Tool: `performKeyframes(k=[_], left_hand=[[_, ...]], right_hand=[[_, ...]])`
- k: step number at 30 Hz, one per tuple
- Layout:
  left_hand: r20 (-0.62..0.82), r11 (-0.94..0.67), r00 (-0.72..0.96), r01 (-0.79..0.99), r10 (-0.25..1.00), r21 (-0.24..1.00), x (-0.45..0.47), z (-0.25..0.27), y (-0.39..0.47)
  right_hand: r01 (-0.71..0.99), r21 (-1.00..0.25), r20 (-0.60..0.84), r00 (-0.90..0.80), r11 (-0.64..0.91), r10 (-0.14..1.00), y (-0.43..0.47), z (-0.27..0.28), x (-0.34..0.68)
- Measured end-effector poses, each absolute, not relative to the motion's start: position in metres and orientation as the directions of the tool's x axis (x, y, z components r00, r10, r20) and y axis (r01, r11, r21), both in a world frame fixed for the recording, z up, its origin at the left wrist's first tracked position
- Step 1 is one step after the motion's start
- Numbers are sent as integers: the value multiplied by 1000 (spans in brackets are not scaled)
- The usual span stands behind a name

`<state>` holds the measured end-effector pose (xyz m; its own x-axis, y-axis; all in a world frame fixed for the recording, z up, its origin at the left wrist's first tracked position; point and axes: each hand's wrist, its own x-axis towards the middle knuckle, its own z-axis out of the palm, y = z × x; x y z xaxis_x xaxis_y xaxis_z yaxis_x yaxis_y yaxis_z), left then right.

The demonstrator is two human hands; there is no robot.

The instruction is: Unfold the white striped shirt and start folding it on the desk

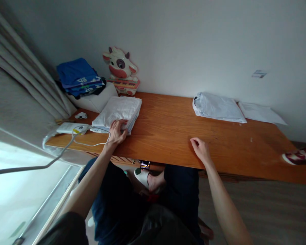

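Observation:
A folded white garment stack (117, 110) lies on the left part of the wooden table (163, 126). My left hand (118, 132) rests at its front right corner, fingers curled over the top and thumb at the side, closed on that edge. My right hand (201, 149) lies near the table's front edge with its fingers curled in and nothing visible in them. Farther back on the right is another folded white garment (218, 107), apart from both hands.
A white power bank (72, 128) with a grey cable (56, 160) sits left of my left hand. Behind are blue folded clothes (79, 78) on a white box (94, 98) and a cow toy keyboard (122, 71). White paper (260, 112) and a shoe (301, 156) are at right.

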<state>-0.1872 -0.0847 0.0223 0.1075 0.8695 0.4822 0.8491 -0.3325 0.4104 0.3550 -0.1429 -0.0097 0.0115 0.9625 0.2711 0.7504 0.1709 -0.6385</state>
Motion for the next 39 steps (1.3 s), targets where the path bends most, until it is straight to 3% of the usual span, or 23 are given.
performKeyframes(k=[10, 15, 19, 23, 27, 30, 32, 35, 39], left_hand=[[409, -209, -12, 847, 912, 490, -187, 16, -82], [487, -171, -209, 762, 848, 625, -185, 21, -76], [558, -167, -286, 763, 779, 624, -169, 51, -63], [592, -326, -142, 722, 793, 610, -117, 82, -60], [528, -553, 222, 545, 820, 630, -27, 87, -95], [365, -644, 585, 386, 724, 660, 41, 78, -145], [326, -663, 706, 268, 629, 700, 77, 72, -184], [347, -642, 728, 165, 592, 749, 110, 68, -236], [333, -549, 623, 188, 707, 814, 110, 65, -274]], right_hand=[[777, -603, 285, -2, 181, 958, -146, -7, 351], [761, -626, 274, 11, 169, 962, -146, -7, 352], [759, -628, 267, 3, 171, 964, -144, -9, 353], [721, -673, 275, 39, 163, 961, -142, -11, 355], [618, -777, 238, 107, 123, 965, -140, -7, 358], [565, -817, 235, 144, 114, 961, -140, 0, 358], [528, -839, 252, 160, 133, 954, -142, 4, 357], [498, -855, 271, 190, 145, 944, -143, 6, 353], [611, -780, 274, 133, 139, 952, -141, -1, 348]])
